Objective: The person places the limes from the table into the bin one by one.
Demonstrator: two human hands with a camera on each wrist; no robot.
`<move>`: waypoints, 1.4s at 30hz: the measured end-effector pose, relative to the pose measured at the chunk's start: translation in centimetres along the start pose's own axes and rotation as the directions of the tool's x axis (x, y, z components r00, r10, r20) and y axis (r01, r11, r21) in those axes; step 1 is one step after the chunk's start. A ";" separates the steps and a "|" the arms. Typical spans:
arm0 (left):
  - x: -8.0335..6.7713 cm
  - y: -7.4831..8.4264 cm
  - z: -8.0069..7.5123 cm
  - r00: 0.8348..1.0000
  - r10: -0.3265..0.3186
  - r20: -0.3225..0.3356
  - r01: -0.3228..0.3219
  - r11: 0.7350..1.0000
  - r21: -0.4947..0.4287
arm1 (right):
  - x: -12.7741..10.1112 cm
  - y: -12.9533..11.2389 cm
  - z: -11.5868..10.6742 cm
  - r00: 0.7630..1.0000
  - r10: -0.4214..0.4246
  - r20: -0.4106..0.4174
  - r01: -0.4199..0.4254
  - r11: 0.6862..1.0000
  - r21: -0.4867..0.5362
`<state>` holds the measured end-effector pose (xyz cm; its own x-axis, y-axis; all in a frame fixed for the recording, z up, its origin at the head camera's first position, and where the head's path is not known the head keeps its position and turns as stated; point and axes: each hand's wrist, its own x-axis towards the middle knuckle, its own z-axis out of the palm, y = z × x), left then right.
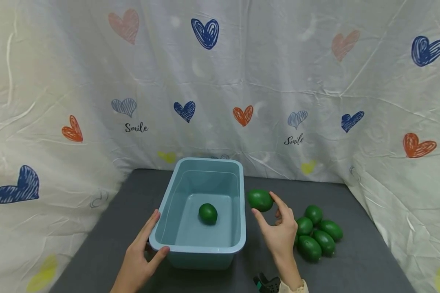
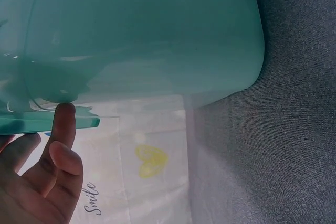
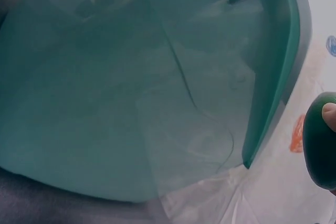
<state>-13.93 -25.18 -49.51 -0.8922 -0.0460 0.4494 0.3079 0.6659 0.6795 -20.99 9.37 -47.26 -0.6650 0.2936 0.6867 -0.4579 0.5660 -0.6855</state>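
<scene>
A smooth dark green avocado is pinched between the thumb and fingers of my right hand, just outside the right rim of a light blue plastic bin. In the right wrist view, part of that avocado shows at the right edge with a fingertip on it. My left hand grips the bin's near left corner, thumb at the front rim and fingers along the left side. The left wrist view shows its fingers under the rim against the outer wall. One avocado lies on the bin floor.
Several more avocados lie in a cluster on the dark grey table, right of my right hand. A small black object is at the near edge by my right wrist. A white cloth with printed hearts hangs behind the table.
</scene>
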 end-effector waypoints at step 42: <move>-0.1 0.2 0.1 1.000 -0.013 0.002 0.013 0.999 -0.034 | 2.5 -2.7 3.8 0.922 -0.143 0.360 0.135 0.990 0.048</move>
<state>-13.85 -24.96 -49.46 -0.8966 -0.0536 0.4396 0.3074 0.6393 0.7049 -23.66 5.66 -44.63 -0.7601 -0.0870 0.6440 -0.5708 0.5630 -0.5976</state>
